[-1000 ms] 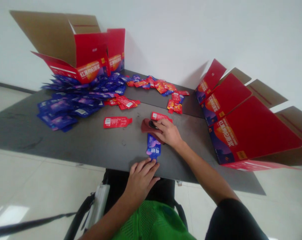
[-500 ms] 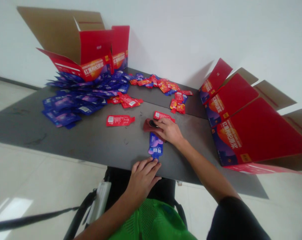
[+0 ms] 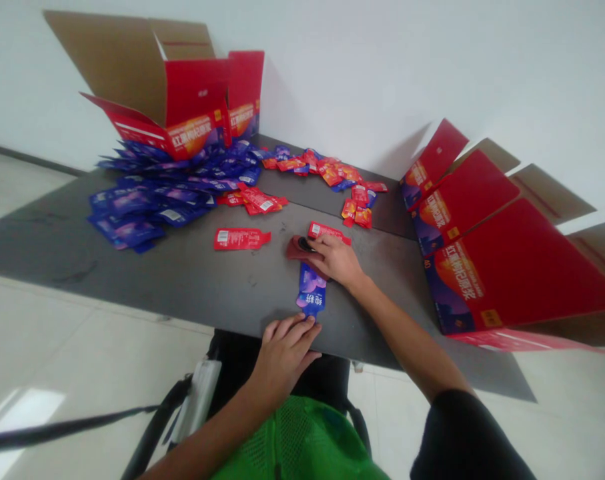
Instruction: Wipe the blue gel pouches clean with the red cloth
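Observation:
A blue-and-purple sachet lies lengthwise on the dark grey table, pointing toward me. My left hand is at the table's near edge, its fingertips on the sachet's lower tip. The thumb is hidden, so any grip is unclear. My right hand rests at the sachet's upper end and is closed over a dark red cloth with a small black object under the thumb. A red sachet lies just beyond my right fingers, and another lies further left.
Heaps of blue sachets and red sachets cover the table's far side. An open red cardboard carton stands at the back left. Flattened red cartons lean at the right. A green mesh garment lies below the table edge.
The whole view has drifted slightly to the right and upward. My hands, the cloth and the blue sachet keep the same places relative to each other.

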`<state>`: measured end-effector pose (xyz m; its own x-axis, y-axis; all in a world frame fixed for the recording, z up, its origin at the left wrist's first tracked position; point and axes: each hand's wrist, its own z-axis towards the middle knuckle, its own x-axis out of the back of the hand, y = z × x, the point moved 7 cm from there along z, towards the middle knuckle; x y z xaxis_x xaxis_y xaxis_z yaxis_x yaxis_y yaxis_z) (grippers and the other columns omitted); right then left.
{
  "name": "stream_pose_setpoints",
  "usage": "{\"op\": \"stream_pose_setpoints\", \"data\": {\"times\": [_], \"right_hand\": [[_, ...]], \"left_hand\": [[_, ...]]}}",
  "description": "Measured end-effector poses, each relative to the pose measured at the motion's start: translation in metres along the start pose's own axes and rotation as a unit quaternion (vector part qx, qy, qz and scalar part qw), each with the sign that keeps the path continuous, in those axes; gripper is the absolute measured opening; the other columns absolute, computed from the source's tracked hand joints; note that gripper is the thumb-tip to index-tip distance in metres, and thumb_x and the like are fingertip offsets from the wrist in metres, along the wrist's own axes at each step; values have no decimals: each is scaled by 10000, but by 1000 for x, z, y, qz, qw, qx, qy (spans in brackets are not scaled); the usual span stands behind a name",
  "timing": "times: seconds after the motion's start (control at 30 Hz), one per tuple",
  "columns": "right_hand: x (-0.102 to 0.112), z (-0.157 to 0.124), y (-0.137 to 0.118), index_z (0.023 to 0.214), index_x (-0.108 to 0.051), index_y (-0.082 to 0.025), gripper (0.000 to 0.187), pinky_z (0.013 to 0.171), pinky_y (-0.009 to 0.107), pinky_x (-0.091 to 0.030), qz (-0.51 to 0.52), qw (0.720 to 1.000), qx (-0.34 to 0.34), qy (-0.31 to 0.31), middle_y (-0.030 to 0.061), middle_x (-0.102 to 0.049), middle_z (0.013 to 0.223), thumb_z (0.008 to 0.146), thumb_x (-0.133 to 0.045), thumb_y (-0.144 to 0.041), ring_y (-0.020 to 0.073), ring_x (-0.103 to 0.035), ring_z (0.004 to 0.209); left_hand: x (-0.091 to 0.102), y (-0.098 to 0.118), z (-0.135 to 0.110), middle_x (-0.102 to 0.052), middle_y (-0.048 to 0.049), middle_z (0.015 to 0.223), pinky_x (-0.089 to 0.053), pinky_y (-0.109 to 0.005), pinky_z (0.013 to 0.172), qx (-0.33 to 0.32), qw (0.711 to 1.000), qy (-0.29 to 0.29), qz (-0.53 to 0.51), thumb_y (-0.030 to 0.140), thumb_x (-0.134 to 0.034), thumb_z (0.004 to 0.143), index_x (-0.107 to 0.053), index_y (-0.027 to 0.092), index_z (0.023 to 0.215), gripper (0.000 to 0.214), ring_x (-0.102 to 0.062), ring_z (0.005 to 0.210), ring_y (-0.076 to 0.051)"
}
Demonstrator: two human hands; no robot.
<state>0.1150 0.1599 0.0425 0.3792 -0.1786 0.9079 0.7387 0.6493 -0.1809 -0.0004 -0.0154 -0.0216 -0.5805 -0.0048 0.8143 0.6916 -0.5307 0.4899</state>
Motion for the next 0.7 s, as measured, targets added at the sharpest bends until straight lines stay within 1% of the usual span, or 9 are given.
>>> {"op": "stream_pose_setpoints", "data": {"times": [0.07,0.13,0.2,0.27,0.33,0.43,0.53,0.6,0.7], "right_hand": [[13,-5,-14,1253,-699,-216,337,799,309,-536,15,1000,-1,23,90,-687,1084,976,-630,-394,213,-646,974],[20,-23,-40,1269,-686,-233,341,787,297,-535,44,999,15,28,81,-681,1088,987,-609,-410,198,-643,961],[13,-44,-66,1279,-679,-258,324,778,292,-534,48,997,55,-18,66,-681,1088,991,-601,-385,192,-638,968],[2,-57,-76,1265,-685,-256,306,777,290,-535,57,994,79,-41,60,-685,1084,988,-604,-360,189,-639,965],[-7,-55,-64,1247,-694,-235,304,805,298,-540,67,995,67,-29,66,-686,1081,982,-619,-364,191,-642,969],[-14,-30,-24,1238,-704,-210,333,835,315,-544,47,999,18,-8,81,-688,1064,966,-649,-395,205,-646,970],[-8,-5,1,1233,-714,-207,336,825,328,-547,5,1000,-7,-6,90,-695,1059,957,-661,-392,223,-651,971],[4,-4,-2,1256,-703,-220,344,837,331,-548,4,1000,-14,12,91,-691,1087,964,-649,-393,228,-650,998],[18,-27,-33,1290,-679,-244,354,847,325,-549,41,998,-8,37,86,-677,1123,977,-625,-401,216,-644,1014]], "left_hand": [[0,0,0,-677,-48,1356,-387,-437,1005,0,1000,5,-5,414,-688,944,-642,271,1340,424,-559,1267,-264],[-1,0,0,-685,-47,1339,-390,-430,1000,2,1000,6,-8,419,-694,939,-639,275,1347,436,-561,1257,-261],[-2,-1,0,-698,-38,1309,-391,-430,995,9,1000,0,-7,419,-704,932,-649,285,1332,426,-571,1229,-259],[-2,-1,0,-705,-29,1293,-389,-432,996,12,1000,-6,-5,417,-709,928,-653,292,1324,419,-578,1209,-256],[-1,-1,0,-697,-32,1311,-388,-430,1002,8,1000,-6,-3,414,-708,930,-646,289,1338,431,-573,1226,-253],[1,0,0,-681,-43,1347,-386,-427,1013,4,1000,-3,1,404,-714,925,-641,274,1348,448,-560,1262,-253],[3,0,1,-682,-33,1349,-383,-428,1015,7,1000,2,-1,390,-736,910,-649,272,1333,448,-560,1263,-253],[3,0,1,-683,-28,1347,-382,-428,1011,7,1000,5,-7,388,-738,908,-647,273,1331,447,-560,1263,-251],[1,0,1,-680,-29,1347,-380,-429,1009,7,1000,2,-10,397,-726,917,-636,279,1343,451,-556,1261,-253]]}}
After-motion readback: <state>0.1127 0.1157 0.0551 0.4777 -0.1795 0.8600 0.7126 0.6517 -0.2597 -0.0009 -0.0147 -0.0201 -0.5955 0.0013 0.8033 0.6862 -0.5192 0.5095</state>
